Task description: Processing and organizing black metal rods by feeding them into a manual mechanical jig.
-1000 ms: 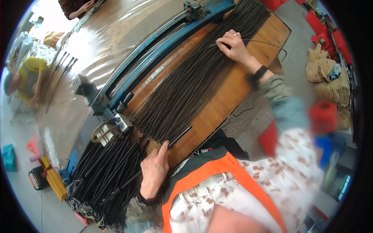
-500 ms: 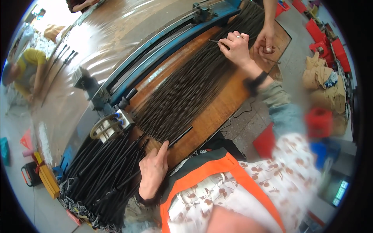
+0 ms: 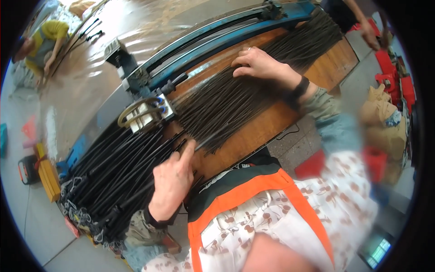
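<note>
Left hand: the left hand [image 3: 171, 181] lay at about 7 o'clock in the head view, palm down, fingers loosely together and the forefinger stretched out, its tip touching the near ends of the dark rods; it gripped nothing.
Black tubes: a thick bundle of black tubes [image 3: 113, 177] ran from under that hand toward 8 o'clock, hanging off the bench end.
Dark rods: the dark rods [image 3: 240, 97] lay side by side on the wooden bench top [image 3: 267, 127], filling the middle and running off toward 1 o'clock.
Right hand: the right hand [image 3: 260, 65] rested flat on the rods at about 12 o'clock, fingers bent and close together, pressing on them rather than pinching; a black wristband [image 3: 300, 87] sat on the wrist.
White block: a white block with a brass-coloured ring [image 3: 145, 113] stood at 10 o'clock, just beside the rod ends.
Blue rail: a blue rail [image 3: 217, 41] ran along the far edge of the rods.
Other person, far: a person in a yellow top [image 3: 45, 38] bent over at 10 o'clock, well apart.
Other hand, far: another person's hand [image 3: 369, 38] showed at 1 o'clock.
</note>
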Demonstrator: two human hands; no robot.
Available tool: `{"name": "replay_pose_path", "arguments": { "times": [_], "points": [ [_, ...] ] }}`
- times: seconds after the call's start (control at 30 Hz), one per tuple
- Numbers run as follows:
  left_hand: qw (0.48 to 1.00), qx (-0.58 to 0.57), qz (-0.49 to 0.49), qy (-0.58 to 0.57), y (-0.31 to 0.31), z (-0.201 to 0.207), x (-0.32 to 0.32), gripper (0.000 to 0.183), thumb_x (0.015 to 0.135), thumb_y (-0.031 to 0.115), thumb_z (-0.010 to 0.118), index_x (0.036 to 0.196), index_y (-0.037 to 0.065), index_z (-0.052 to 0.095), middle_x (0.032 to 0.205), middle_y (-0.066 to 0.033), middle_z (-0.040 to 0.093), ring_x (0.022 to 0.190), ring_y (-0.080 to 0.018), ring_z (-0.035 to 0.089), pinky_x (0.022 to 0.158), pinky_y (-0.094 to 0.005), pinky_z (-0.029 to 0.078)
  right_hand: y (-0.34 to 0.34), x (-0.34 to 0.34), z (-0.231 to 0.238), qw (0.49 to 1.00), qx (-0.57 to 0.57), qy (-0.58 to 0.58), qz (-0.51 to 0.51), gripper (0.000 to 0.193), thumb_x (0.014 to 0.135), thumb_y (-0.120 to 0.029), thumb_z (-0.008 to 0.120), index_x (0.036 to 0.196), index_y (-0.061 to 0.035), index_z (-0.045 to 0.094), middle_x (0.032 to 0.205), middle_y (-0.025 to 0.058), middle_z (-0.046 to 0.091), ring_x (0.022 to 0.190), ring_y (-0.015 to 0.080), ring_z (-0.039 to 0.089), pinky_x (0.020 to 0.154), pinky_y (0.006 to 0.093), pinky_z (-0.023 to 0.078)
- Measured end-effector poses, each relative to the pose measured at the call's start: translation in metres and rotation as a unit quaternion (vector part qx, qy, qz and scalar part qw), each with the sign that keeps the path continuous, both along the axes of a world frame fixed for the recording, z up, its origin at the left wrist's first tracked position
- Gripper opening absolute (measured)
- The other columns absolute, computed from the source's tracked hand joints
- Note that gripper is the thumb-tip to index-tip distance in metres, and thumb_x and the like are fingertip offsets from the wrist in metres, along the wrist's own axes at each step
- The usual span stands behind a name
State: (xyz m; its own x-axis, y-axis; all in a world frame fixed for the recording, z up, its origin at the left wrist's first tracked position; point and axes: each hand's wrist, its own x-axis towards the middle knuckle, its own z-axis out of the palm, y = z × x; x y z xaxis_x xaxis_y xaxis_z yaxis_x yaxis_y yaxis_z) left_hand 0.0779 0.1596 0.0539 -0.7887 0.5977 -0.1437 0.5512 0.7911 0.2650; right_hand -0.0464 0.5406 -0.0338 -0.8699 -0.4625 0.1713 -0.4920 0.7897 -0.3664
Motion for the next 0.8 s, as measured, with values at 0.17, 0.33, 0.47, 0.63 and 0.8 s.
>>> {"name": "replay_pose_path", "arguments": {
  "times": [0.17, 0.33, 0.47, 0.63, 0.8],
  "points": [
    [0.997, -0.004, 0.003, 0.078, -0.022, 0.006, -0.015, 0.038, 0.089, 0.012, 0.066, 0.127, 0.015, 0.063, 0.069, -0.0087, 0.058, 0.058, -0.0265, 0.064, 0.05, -0.0377, 0.05, -0.079, 0.007, 0.006, 0.991, -0.036, -0.055, 0.118, 0.038, 0.083, -0.037, 0.074, 0.101, -0.0036, 0.07, 0.087, 0.0133, 0.068, 0.089, 0.0339, 0.064, 0.081, 0.0436, 0.051],
    [0.995, 0.001, 0.026, 0.095, -0.04, 0.015, -0.02, 0.036, 0.091, 0.014, 0.066, 0.127, 0.016, 0.064, 0.068, -0.0079, 0.056, 0.057, -0.0261, 0.062, 0.05, -0.0379, 0.049, -0.128, 0.02, 0.005, 0.993, 0.001, 0.012, 0.116, 0.025, 0.087, -0.029, 0.071, 0.09, -0.0047, 0.065, 0.079, 0.0143, 0.065, 0.08, 0.0347, 0.064, 0.072, 0.0434, 0.052],
    [0.992, 0.008, 0.05, 0.119, -0.06, 0.02, -0.022, 0.039, 0.091, 0.012, 0.066, 0.13, 0.017, 0.063, 0.067, -0.0075, 0.052, 0.057, -0.0252, 0.059, 0.05, -0.0382, 0.047, -0.117, 0.038, 0.025, 0.992, -0.114, -0.031, 0.036, 0.019, 0.087, -0.02, 0.066, 0.082, -0.0026, 0.06, 0.076, 0.0178, 0.065, 0.075, 0.0363, 0.066, 0.068, 0.0442, 0.052],
    [0.992, 0.01, 0.043, 0.116, -0.056, 0.023, -0.027, 0.04, 0.091, 0.011, 0.067, 0.13, 0.017, 0.063, 0.067, -0.0073, 0.051, 0.056, -0.0249, 0.058, 0.05, -0.038, 0.047, -0.11, 0.052, 0.028, 0.872, -0.374, -0.301, -0.092, 0.021, 0.086, -0.005, 0.059, 0.107, -0.002, 0.06, 0.089, 0.0089, 0.07, 0.077, 0.0154, 0.064, 0.071, 0.0306, 0.053],
    [0.992, 0.008, 0.021, 0.121, -0.05, 0.021, -0.027, 0.04, 0.09, 0.011, 0.067, 0.129, 0.018, 0.063, 0.066, -0.0067, 0.05, 0.056, -0.0243, 0.057, 0.05, -0.0376, 0.046, -0.106, 0.056, 0.036, 0.797, -0.454, -0.399, -0.017, 0.034, 0.094, -0.01, 0.061, 0.126, -0.0017, 0.056, 0.103, 0.0093, 0.071, 0.091, 0.0116, 0.065, 0.085, 0.0269, 0.053]
  ]
}}
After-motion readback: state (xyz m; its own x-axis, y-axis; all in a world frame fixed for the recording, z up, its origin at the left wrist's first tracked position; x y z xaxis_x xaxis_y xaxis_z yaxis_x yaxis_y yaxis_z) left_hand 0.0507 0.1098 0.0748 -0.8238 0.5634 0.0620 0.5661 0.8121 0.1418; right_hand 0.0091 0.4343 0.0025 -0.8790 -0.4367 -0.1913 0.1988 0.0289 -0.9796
